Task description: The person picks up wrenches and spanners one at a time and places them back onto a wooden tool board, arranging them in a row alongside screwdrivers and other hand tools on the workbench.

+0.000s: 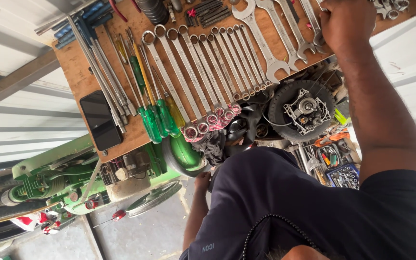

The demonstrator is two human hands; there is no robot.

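Steel spanners (285, 33) at the board's (80, 79) far right edge — your right hand (345, 24) is closed on one; lift it straight out. Left hand (201, 182) low, grip unclear — cannot tell.

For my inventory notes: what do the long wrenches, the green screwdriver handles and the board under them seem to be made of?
Wrenches: probably steel, with a bright, reflective silver finish.
Screwdriver handles: likely translucent plastic, glossy green.
Board: appears to be wood or plywood, matte brown and worn.

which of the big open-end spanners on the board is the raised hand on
The spanner at the far right of the big ones: the raised hand rests on it, while the spanners left of it lie untouched.
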